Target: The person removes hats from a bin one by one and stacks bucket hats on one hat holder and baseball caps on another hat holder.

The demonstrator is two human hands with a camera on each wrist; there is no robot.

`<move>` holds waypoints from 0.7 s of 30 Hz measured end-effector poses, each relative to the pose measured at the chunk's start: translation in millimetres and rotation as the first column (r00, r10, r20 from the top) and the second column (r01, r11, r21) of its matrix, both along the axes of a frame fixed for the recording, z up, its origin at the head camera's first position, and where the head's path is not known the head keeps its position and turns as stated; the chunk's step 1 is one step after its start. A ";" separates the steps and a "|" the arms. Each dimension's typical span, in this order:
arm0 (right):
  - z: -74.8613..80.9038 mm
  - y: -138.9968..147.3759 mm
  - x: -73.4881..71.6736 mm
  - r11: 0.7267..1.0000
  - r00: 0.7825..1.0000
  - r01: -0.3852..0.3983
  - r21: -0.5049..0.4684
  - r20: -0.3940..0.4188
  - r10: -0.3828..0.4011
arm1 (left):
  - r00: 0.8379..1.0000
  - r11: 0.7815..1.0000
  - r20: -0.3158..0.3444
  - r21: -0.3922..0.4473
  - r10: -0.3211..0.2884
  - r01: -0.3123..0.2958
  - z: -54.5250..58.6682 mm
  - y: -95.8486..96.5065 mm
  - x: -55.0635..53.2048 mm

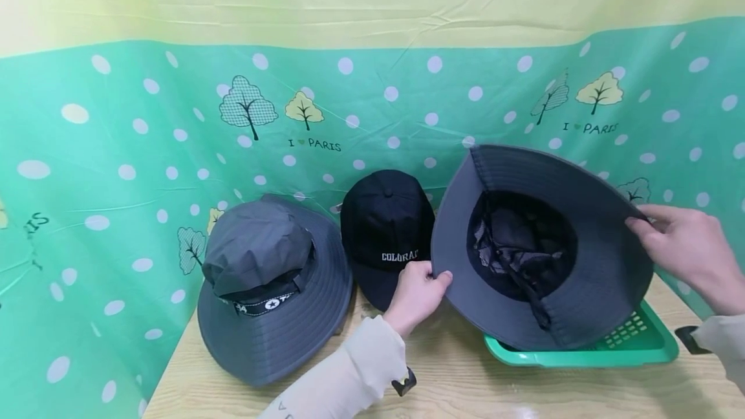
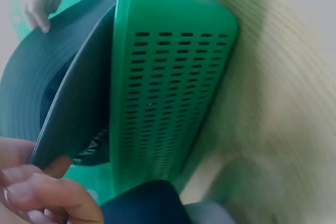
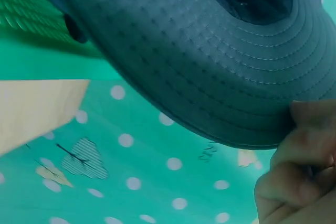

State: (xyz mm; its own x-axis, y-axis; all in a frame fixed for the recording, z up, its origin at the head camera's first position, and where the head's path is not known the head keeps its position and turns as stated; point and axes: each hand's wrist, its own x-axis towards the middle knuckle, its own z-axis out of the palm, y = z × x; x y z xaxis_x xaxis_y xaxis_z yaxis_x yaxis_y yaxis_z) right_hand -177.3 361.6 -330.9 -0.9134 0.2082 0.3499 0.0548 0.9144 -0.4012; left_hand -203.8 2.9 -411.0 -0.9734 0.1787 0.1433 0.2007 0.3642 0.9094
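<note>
A wide-brimmed grey bucket hat [image 1: 605, 270] is held tilted over the green basket [image 1: 582, 359], its dark inside and a drawcord facing the head camera. My left hand [image 1: 420, 295] pinches the brim at its left edge, thumb on the inner face. On the opposite side my right hand [image 1: 689, 247] pinches the brim's right edge; the right wrist view shows its fingers [image 3: 299, 166] curled at the stitched rim. Just left of my left hand stands a black cap [image 1: 387, 212] with white lettering. Farther left sits a second grey bucket hat [image 1: 262, 251] with a dark logo band.
The basket stands on a light wooden table [image 1: 454, 374], its slotted side [image 2: 173, 93] showing in the left wrist view. Behind the table hangs a green and yellow curtain [image 1: 372, 102] with dots and trees, and it also covers the left side.
</note>
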 end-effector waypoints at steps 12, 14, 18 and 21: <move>8.1 12.7 -1.5 0.885 0.961 -0.202 -0.419 -0.260 0.097 | 0.935 0.936 0.280 0.331 -0.217 0.118 15.2 -2.0 -4.4; 12.9 16.3 -2.2 0.777 0.914 -0.352 -0.522 -0.372 0.164 | 0.930 0.926 0.269 0.347 -0.252 0.151 19.0 -3.3 -6.6; 16.8 27.4 -1.7 0.454 0.803 -0.594 -0.664 -0.528 0.277 | 0.921 0.896 0.246 0.403 -0.303 0.187 22.0 -5.7 -11.9; 11.7 37.7 -1.1 0.311 0.720 -0.693 -0.651 -0.601 0.347 | 0.922 0.876 0.231 0.446 -0.310 0.183 22.5 -6.6 -14.1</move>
